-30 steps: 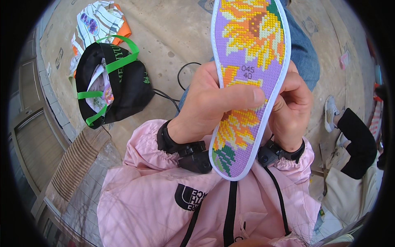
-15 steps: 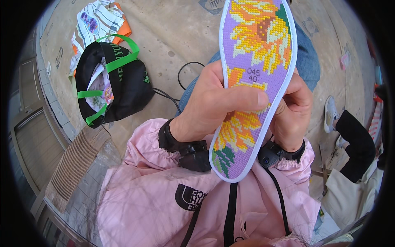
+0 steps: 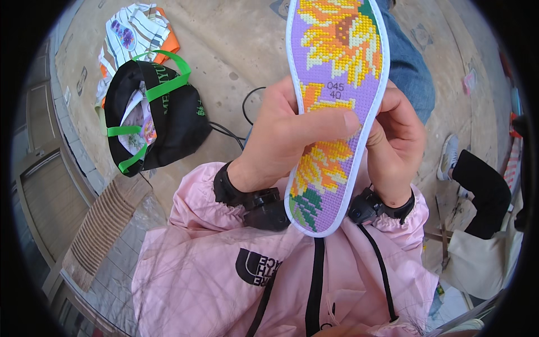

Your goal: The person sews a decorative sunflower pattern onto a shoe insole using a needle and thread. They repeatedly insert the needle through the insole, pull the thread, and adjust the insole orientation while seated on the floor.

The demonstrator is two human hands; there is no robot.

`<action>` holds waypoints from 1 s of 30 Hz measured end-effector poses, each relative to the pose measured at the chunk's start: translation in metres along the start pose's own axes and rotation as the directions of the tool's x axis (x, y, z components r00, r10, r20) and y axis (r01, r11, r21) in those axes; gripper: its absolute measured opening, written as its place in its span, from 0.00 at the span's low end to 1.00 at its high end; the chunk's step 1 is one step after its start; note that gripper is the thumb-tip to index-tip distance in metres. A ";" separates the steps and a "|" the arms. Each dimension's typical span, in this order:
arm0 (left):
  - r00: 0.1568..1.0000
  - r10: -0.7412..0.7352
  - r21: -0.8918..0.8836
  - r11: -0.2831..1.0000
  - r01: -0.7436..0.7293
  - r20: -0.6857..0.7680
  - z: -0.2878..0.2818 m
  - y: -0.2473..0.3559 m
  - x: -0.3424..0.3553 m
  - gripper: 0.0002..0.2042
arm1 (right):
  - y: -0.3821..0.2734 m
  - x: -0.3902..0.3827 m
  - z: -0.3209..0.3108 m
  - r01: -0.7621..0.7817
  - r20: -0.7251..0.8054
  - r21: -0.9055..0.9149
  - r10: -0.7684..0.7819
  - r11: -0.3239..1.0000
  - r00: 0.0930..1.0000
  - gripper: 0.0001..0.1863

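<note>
I have both hands closed on the insole (image 3: 336,112), which stands nearly upright in the middle of the frame, toe end running off the top edge, heel end low over my chest. My left hand (image 3: 283,140) is clamped on it from the left, thumb laid flat across the stitched face just above the lower flower, fingers hidden behind. My right hand (image 3: 396,143) pinches the right rim, fingers curled against the white edge; the grip there looks lighter.

The stitched face is turned toward me: yellow sunflowers on purple, green leaves at the heel. I judge this as a looking-over step, the piece held up for a check of the stitching rather than being worked. Any next move would call for a steady left hold while the right shifts along the rim, since the piece is thin and would flex.

Further out, a black bag with green straps (image 3: 154,112) lies on the concrete floor (image 3: 236,39) at upper left, striped cloth (image 3: 140,33) above it.
</note>
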State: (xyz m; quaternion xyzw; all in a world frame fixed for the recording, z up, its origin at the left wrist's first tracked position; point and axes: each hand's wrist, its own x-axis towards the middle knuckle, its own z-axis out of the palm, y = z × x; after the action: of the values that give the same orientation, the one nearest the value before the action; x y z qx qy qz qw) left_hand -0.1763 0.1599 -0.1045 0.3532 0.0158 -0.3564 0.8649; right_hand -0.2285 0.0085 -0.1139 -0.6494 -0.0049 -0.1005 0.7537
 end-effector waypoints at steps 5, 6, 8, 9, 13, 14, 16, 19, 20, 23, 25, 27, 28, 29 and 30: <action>0.992 0.080 0.167 0.984 -0.063 -0.094 -0.012 0.006 0.006 0.13 | -0.024 0.001 -0.007 0.407 -0.012 -0.316 -0.432 0.857 0.902 0.06; 0.989 0.103 0.180 0.980 -0.083 -0.104 -0.013 0.008 0.007 0.12 | -0.035 -0.001 -0.007 0.501 0.054 -0.140 -0.499 0.854 0.865 0.05; 0.987 0.125 0.215 0.971 -0.101 -0.103 -0.015 0.004 0.014 0.12 | -0.049 0.001 -0.009 0.551 0.236 0.290 -0.617 0.782 0.751 0.06; 0.987 0.131 0.217 0.970 -0.108 -0.098 -0.016 0.002 0.017 0.12 | -0.056 0.002 -0.008 0.513 0.333 0.409 -0.647 0.755 0.686 0.07; 0.988 0.129 0.190 0.976 -0.110 -0.090 -0.016 -0.001 0.023 0.12 | -0.071 0.009 -0.012 0.479 0.526 0.387 -0.616 0.788 0.587 0.13; 0.986 0.134 0.191 0.975 -0.114 -0.094 -0.016 -0.002 0.024 0.12 | -0.070 0.010 -0.008 0.476 0.508 0.410 -0.629 0.778 0.589 0.12; 0.984 0.143 0.189 0.974 -0.121 -0.102 -0.016 -0.004 0.026 0.12 | -0.067 0.009 -0.005 0.466 0.484 0.437 -0.638 0.769 0.599 0.12; 0.979 0.148 0.246 0.963 -0.110 -0.139 -0.015 -0.001 0.026 0.12 | -0.063 0.003 -0.002 0.442 0.450 0.471 -0.639 0.763 0.624 0.15; 0.980 0.149 0.244 0.963 -0.113 -0.134 -0.015 -0.003 0.026 0.12 | -0.062 0.003 0.001 0.433 0.436 0.492 -0.644 0.755 0.628 0.15; 0.980 0.162 0.241 0.962 -0.130 -0.117 -0.016 -0.002 0.028 0.12 | -0.057 0.009 0.006 0.359 0.397 0.644 -0.696 0.676 0.599 0.14; 0.979 0.171 0.249 0.959 -0.138 -0.114 -0.017 -0.001 0.027 0.12 | -0.051 0.014 0.004 0.309 0.385 0.724 -0.733 0.617 0.562 0.13; 0.976 0.175 0.304 0.944 -0.129 -0.129 -0.013 0.003 0.024 0.12 | -0.046 0.018 0.000 0.280 0.391 0.765 -0.763 0.580 0.514 0.12; 0.974 0.178 0.333 0.935 -0.125 -0.136 -0.011 0.004 0.023 0.12 | -0.045 0.016 -0.004 0.285 0.422 0.714 -0.718 0.640 0.554 0.11; 0.971 0.204 0.356 0.923 -0.147 -0.128 -0.011 0.004 0.022 0.12 | -0.045 0.014 -0.012 0.286 0.449 0.658 -0.669 0.696 0.592 0.10; 0.967 0.226 0.374 0.912 -0.167 -0.118 -0.010 0.003 0.022 0.12 | -0.046 0.013 -0.022 0.267 0.492 0.569 -0.582 0.778 0.648 0.09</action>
State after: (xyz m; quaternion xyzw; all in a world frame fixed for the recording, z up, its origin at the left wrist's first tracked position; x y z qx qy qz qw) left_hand -0.1558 0.1543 -0.1163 0.5331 -0.0168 -0.2347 0.8126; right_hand -0.2263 -0.0216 -0.0703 -0.4307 -0.4428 -0.0462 0.7850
